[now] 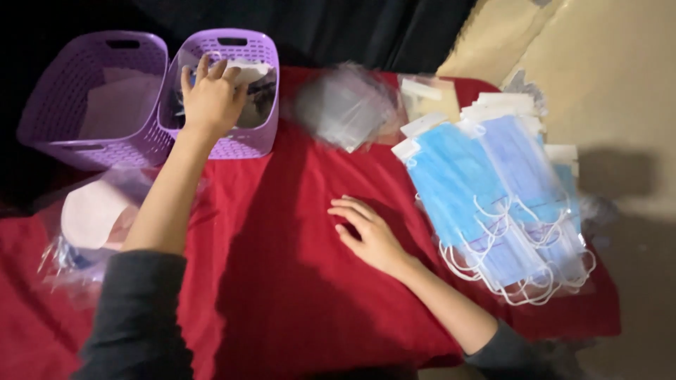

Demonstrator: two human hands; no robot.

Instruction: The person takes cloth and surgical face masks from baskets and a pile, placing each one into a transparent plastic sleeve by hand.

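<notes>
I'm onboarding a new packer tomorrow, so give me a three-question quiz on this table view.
1. True or false: the left hand is reaching into the nearer purple basket.
2. What does the right hand rest on?
A. the stack of blue face masks
B. the red cloth
C. the pile of clear plastic bags
3. Fill in: the blue face masks lie to the ____ of the right hand, on the person's own side.

Key
1. True; the fingers are over the packed items inside it, beside the second purple basket.
2. B; it lies flat, palm down, holding nothing.
3. right
</notes>
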